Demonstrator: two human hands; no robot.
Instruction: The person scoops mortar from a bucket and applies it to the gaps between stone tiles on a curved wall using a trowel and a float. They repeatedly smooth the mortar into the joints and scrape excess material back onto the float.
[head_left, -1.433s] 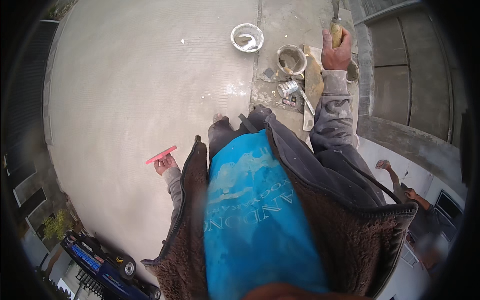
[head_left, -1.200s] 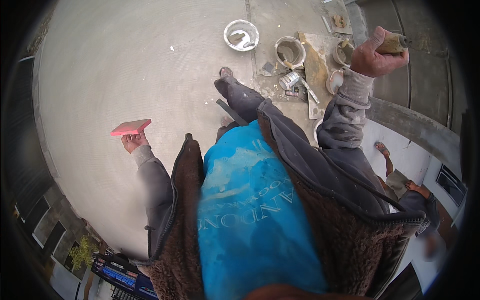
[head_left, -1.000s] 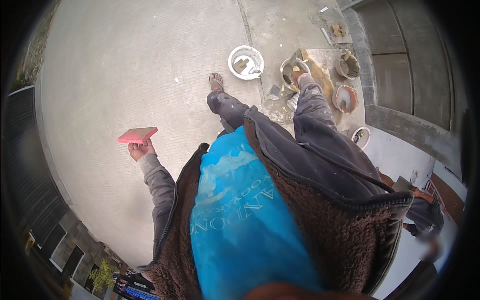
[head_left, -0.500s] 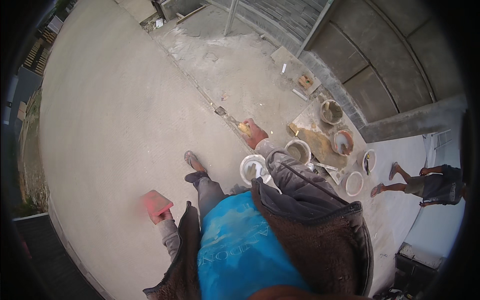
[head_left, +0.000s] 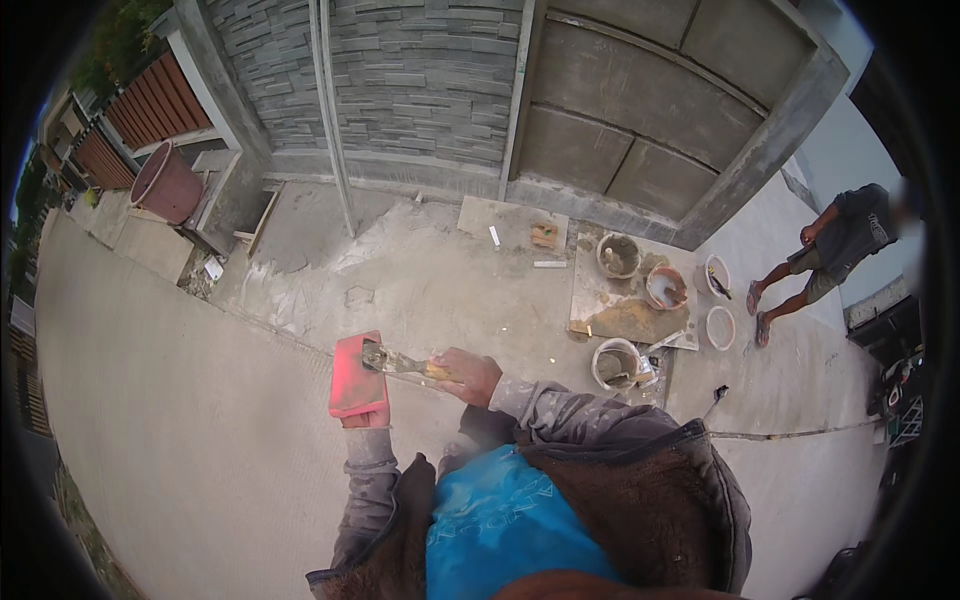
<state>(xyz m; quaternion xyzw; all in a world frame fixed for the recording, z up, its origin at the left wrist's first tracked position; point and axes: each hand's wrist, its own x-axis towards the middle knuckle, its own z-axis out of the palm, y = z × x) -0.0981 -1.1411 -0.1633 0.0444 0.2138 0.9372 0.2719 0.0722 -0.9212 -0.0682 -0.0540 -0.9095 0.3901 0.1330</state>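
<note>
My left hand (head_left: 368, 417) is closed under a red, flat, rectangular plastering float (head_left: 350, 397), held with its broad face up. In my right hand (head_left: 474, 377) is a trowel (head_left: 405, 364) with a yellowish handle. The trowel's blade lies over the upper right part of the float, and looks smeared with grey mortar. My left fingers are mostly hidden by the float. Both hands are in front of me, over the concrete pavement.
Right of my hands, a white bucket with grey mortar (head_left: 615, 366) stands by a stained board (head_left: 590, 285). Several other buckets stand on and around it. A person (head_left: 850, 240) stands at far right. Behind run a stone-clad wall (head_left: 430, 90) and upright metal pole (head_left: 330, 110).
My view has swung toward the wall. My hands have come together: the trowel has left the ground seam and now meets the float, previously apart at lower left.
</note>
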